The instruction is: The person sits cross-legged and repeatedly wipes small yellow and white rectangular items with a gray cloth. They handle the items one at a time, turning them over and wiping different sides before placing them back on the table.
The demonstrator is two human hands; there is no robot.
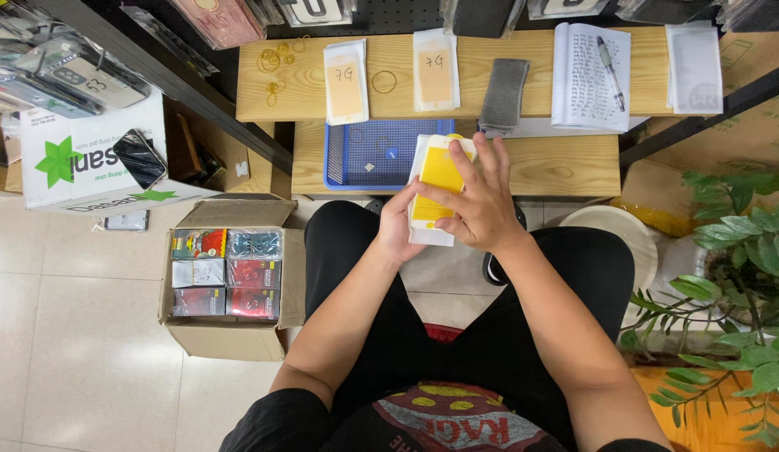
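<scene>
We are gripping the yellow-and-white packet stack (438,180) upright between both hands, left hand (399,226) underneath, right hand (481,205) spread across its front.

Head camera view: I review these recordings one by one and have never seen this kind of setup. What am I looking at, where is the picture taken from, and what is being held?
The one picture comes from a camera worn on a seated person's head, looking down over their lap, so the arms at the bottom are their own. There is no machine here, only two bare hands.

Both hands hold a stack of flat yellow-and-white packets. The left hand supports it from the side and beneath; the right hand lies spread over its front.

Ahead is a low wooden shelf bearing a blue plastic tray. The higher wooden shelf holds two more flat packets, rubber bands, a grey cloth and an open notebook with a pen. On the floor to the left stands an open cardboard box of small packages; a potted plant is to the right.
</scene>
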